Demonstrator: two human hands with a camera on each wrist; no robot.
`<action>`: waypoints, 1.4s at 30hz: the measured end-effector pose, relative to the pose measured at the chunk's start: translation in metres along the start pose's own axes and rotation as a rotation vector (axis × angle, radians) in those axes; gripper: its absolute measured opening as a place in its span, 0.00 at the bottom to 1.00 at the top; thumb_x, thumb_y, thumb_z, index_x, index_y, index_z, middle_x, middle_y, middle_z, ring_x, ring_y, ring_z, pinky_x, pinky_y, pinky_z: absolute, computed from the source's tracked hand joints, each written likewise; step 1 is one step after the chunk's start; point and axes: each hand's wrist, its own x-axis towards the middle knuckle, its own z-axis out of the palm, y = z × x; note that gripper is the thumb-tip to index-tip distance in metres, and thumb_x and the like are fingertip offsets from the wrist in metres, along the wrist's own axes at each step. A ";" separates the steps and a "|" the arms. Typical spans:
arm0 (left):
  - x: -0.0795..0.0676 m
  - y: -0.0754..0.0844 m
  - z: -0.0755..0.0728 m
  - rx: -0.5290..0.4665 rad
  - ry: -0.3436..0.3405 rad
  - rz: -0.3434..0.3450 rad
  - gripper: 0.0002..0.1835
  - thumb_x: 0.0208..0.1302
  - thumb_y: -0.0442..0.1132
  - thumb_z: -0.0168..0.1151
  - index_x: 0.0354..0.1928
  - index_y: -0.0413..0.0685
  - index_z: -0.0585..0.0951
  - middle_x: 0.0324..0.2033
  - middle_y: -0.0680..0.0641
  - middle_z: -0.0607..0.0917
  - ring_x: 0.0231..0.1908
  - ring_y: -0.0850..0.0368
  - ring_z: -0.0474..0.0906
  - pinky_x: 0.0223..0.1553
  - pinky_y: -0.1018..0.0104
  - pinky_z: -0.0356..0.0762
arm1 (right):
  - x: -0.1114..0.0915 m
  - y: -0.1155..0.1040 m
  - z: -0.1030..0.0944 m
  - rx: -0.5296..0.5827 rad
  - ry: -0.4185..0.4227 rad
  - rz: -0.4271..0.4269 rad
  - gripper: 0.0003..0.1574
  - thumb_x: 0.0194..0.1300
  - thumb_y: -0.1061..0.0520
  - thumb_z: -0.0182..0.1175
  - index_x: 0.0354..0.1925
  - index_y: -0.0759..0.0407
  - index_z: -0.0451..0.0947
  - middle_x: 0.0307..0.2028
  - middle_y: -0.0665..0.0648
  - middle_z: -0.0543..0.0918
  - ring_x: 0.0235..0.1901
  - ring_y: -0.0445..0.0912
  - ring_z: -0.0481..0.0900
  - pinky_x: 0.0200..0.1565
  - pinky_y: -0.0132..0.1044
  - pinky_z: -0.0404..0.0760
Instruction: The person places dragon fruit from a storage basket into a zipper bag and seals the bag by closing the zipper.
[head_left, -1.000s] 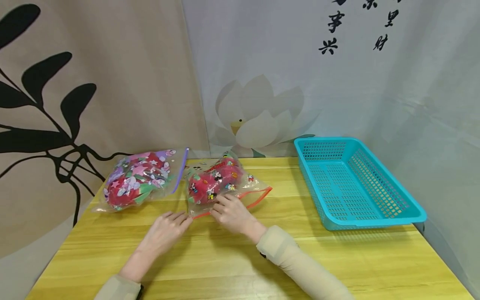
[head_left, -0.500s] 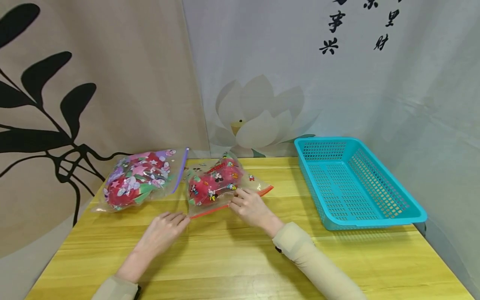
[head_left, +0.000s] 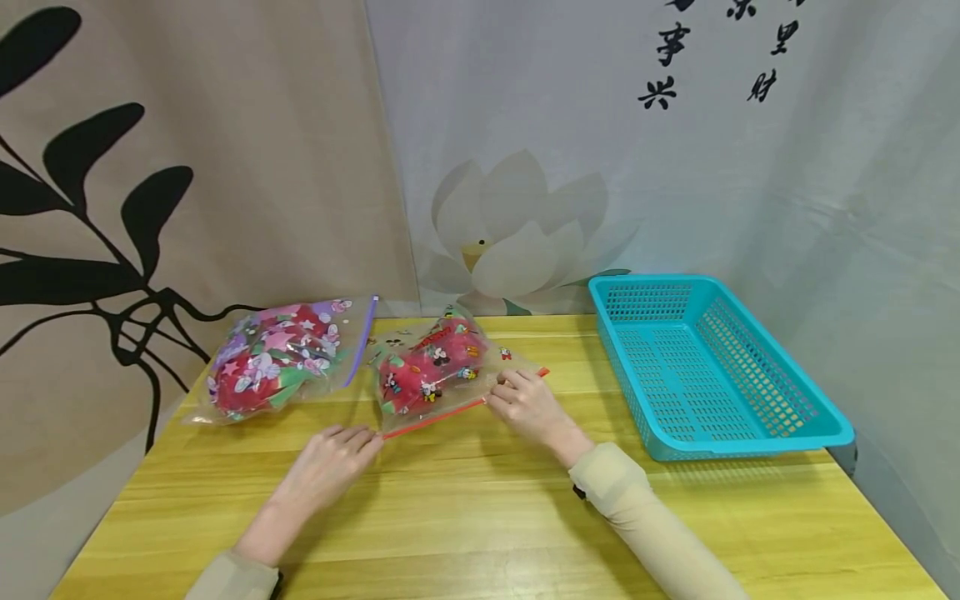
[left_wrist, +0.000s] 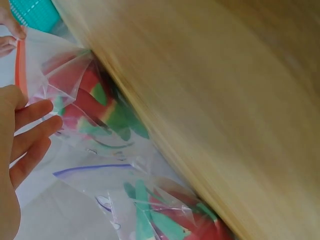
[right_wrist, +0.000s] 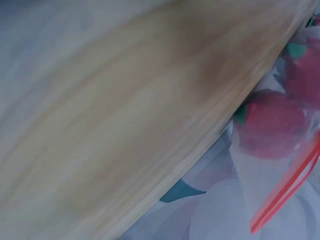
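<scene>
A clear zip bag point(head_left: 442, 367) printed with cartoon figures lies at the middle of the table, with red round things and green leaf-like parts inside. Its orange-red zip strip point(head_left: 435, 418) runs along the near side. My left hand point(head_left: 330, 462) pinches the left corner of that strip. Further right along it, my right hand point(head_left: 528, 408) pinches the strip between thumb and fingers. In the left wrist view, fingers of the right hand point(left_wrist: 11, 22) grip the strip's far end. The right wrist view shows the zip strip point(right_wrist: 290, 185) but no hand.
A second zip bag point(head_left: 273, 354), purple-edged with similar red and green contents, lies left of the first. At the right a turquoise plastic basket point(head_left: 787, 358) stands on the wooden table point(head_left: 465, 525). A printed curtain point(head_left: 570, 100) hangs behind the table.
My right hand has slid rightward along the zip strip, from near the left corner to near the right end. The strip's gaping edges now lie together. The left hand stays at its corner.
</scene>
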 end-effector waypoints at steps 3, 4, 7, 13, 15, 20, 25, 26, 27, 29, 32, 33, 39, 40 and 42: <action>0.001 0.000 0.000 -0.003 0.005 -0.001 0.30 0.77 0.39 0.21 0.31 0.44 0.78 0.26 0.47 0.87 0.26 0.53 0.84 0.22 0.63 0.79 | -0.003 0.005 -0.001 0.002 0.002 0.017 0.04 0.46 0.59 0.72 0.25 0.55 0.85 0.23 0.47 0.86 0.29 0.44 0.79 0.33 0.33 0.79; 0.001 0.000 0.000 -0.002 0.006 0.000 0.30 0.77 0.39 0.21 0.31 0.44 0.78 0.26 0.47 0.87 0.25 0.53 0.84 0.22 0.63 0.79 | -0.005 0.007 -0.002 0.001 0.000 0.023 0.05 0.46 0.59 0.72 0.24 0.55 0.85 0.23 0.47 0.86 0.29 0.44 0.79 0.33 0.33 0.80; 0.001 -0.001 0.000 0.003 0.010 0.001 0.30 0.77 0.39 0.21 0.31 0.44 0.78 0.26 0.47 0.87 0.25 0.53 0.84 0.21 0.63 0.79 | -0.008 0.012 -0.004 -0.005 -0.003 0.042 0.06 0.44 0.59 0.73 0.23 0.56 0.84 0.22 0.47 0.86 0.29 0.45 0.79 0.32 0.32 0.80; 0.000 -0.001 0.002 0.006 0.010 -0.007 0.30 0.77 0.39 0.23 0.30 0.44 0.78 0.25 0.47 0.87 0.24 0.54 0.84 0.20 0.65 0.78 | -0.015 0.019 -0.008 -0.002 -0.033 0.078 0.06 0.45 0.60 0.73 0.22 0.56 0.83 0.22 0.48 0.86 0.29 0.45 0.79 0.30 0.32 0.79; 0.000 -0.001 0.002 0.001 0.012 -0.007 0.30 0.77 0.39 0.23 0.30 0.44 0.78 0.25 0.48 0.87 0.24 0.54 0.83 0.19 0.66 0.77 | -0.017 0.021 -0.010 0.003 -0.037 0.094 0.06 0.45 0.60 0.73 0.22 0.56 0.84 0.22 0.48 0.86 0.29 0.46 0.79 0.31 0.32 0.80; 0.000 -0.002 0.001 -0.010 0.017 0.003 0.25 0.75 0.36 0.29 0.30 0.44 0.78 0.25 0.47 0.87 0.23 0.54 0.83 0.19 0.66 0.77 | -0.022 0.025 -0.012 0.025 -0.042 0.133 0.06 0.44 0.60 0.73 0.23 0.57 0.84 0.22 0.49 0.86 0.29 0.46 0.79 0.31 0.33 0.80; -0.001 -0.002 0.001 -0.008 0.017 0.005 0.20 0.72 0.35 0.35 0.30 0.43 0.78 0.25 0.47 0.87 0.23 0.54 0.83 0.20 0.66 0.77 | -0.027 0.028 -0.013 0.018 -0.043 0.144 0.05 0.45 0.61 0.73 0.23 0.57 0.84 0.23 0.49 0.86 0.30 0.46 0.79 0.31 0.34 0.80; -0.001 -0.002 0.002 -0.007 0.016 0.004 0.21 0.73 0.35 0.33 0.30 0.43 0.78 0.25 0.47 0.87 0.23 0.54 0.83 0.19 0.66 0.77 | -0.027 0.029 -0.013 0.013 -0.043 0.146 0.06 0.44 0.60 0.73 0.23 0.57 0.84 0.23 0.49 0.86 0.30 0.47 0.79 0.32 0.34 0.79; -0.001 -0.002 0.002 -0.005 0.016 0.001 0.24 0.75 0.35 0.30 0.29 0.43 0.78 0.24 0.47 0.86 0.23 0.55 0.83 0.19 0.66 0.77 | -0.028 0.029 -0.014 0.008 -0.044 0.148 0.06 0.45 0.60 0.73 0.24 0.57 0.84 0.23 0.49 0.86 0.31 0.47 0.79 0.32 0.34 0.79; -0.001 -0.001 0.003 -0.002 0.015 -0.003 0.28 0.77 0.37 0.24 0.29 0.44 0.78 0.24 0.48 0.86 0.22 0.55 0.82 0.19 0.67 0.76 | -0.029 0.030 -0.015 0.004 -0.048 0.156 0.06 0.45 0.59 0.73 0.24 0.57 0.84 0.23 0.49 0.86 0.31 0.47 0.79 0.33 0.35 0.79; -0.001 0.000 0.004 -0.001 0.014 -0.007 0.29 0.77 0.38 0.24 0.28 0.43 0.77 0.23 0.48 0.86 0.22 0.55 0.82 0.19 0.67 0.75 | -0.031 0.032 -0.016 0.001 -0.055 0.171 0.06 0.45 0.59 0.73 0.24 0.56 0.84 0.23 0.49 0.86 0.32 0.48 0.79 0.33 0.35 0.79; -0.001 0.000 0.004 -0.001 0.014 -0.009 0.29 0.77 0.38 0.24 0.28 0.43 0.77 0.23 0.48 0.86 0.22 0.55 0.82 0.19 0.67 0.75 | -0.031 0.032 -0.017 -0.002 -0.058 0.176 0.06 0.45 0.59 0.73 0.24 0.56 0.84 0.23 0.49 0.86 0.32 0.48 0.79 0.33 0.35 0.79; -0.002 -0.001 0.003 -0.005 0.016 -0.009 0.29 0.77 0.37 0.24 0.28 0.43 0.78 0.23 0.47 0.86 0.22 0.54 0.83 0.21 0.66 0.78 | -0.036 0.038 -0.021 -0.028 -0.085 0.212 0.06 0.46 0.59 0.73 0.24 0.56 0.85 0.23 0.49 0.86 0.33 0.48 0.80 0.31 0.35 0.79; -0.002 -0.001 0.003 -0.005 0.018 -0.010 0.29 0.77 0.37 0.24 0.28 0.44 0.78 0.23 0.47 0.86 0.22 0.55 0.83 0.21 0.66 0.79 | -0.037 0.039 -0.021 -0.031 -0.091 0.219 0.05 0.46 0.58 0.73 0.24 0.56 0.85 0.23 0.49 0.86 0.33 0.48 0.80 0.31 0.35 0.79; -0.002 -0.002 0.002 -0.007 0.024 -0.010 0.29 0.76 0.37 0.24 0.28 0.43 0.78 0.23 0.47 0.86 0.22 0.55 0.82 0.21 0.66 0.79 | -0.039 0.041 -0.022 -0.037 -0.103 0.230 0.05 0.46 0.58 0.74 0.24 0.56 0.86 0.23 0.49 0.86 0.33 0.48 0.80 0.32 0.35 0.80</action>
